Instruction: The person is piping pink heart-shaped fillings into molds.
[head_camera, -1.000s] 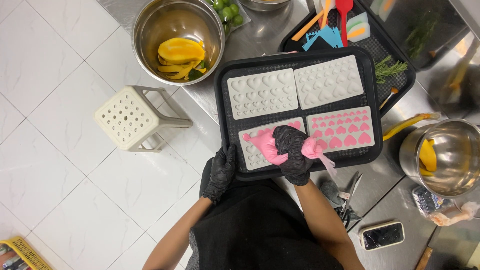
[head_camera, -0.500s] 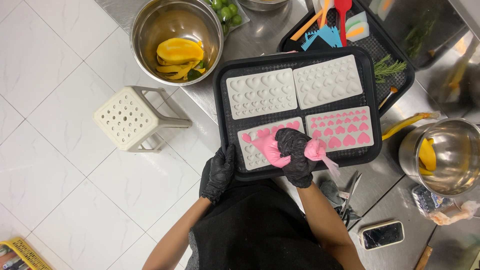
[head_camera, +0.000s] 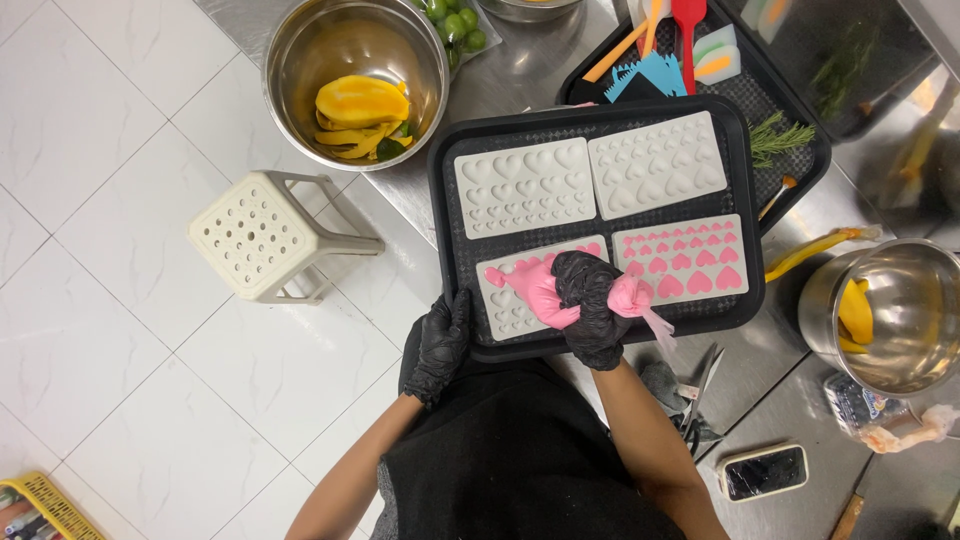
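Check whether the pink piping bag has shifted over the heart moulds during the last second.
No. The pink piping bag, gripped by the right hand, sits over the same lower-left white heart mould in the black tray, tip pointing left as before.

White-tiled kitchen floor beside a steel worktop, evenly lit.

The floor (head_camera: 130, 330) is large glossy white marble-look tiles with thin grey joints, filling the left half of the view. A cream plastic stool (head_camera: 262, 235) with a perforated seat stands on it, just beside the worktop's edge. A yellow basket (head_camera: 40, 510) shows at the bottom-left corner. The worktop (head_camera: 520, 70) is brushed stainless steel, running diagonally from top centre to bottom right, and carries soft reflections. Light is bright and diffuse, with only faint shadows under the stool.
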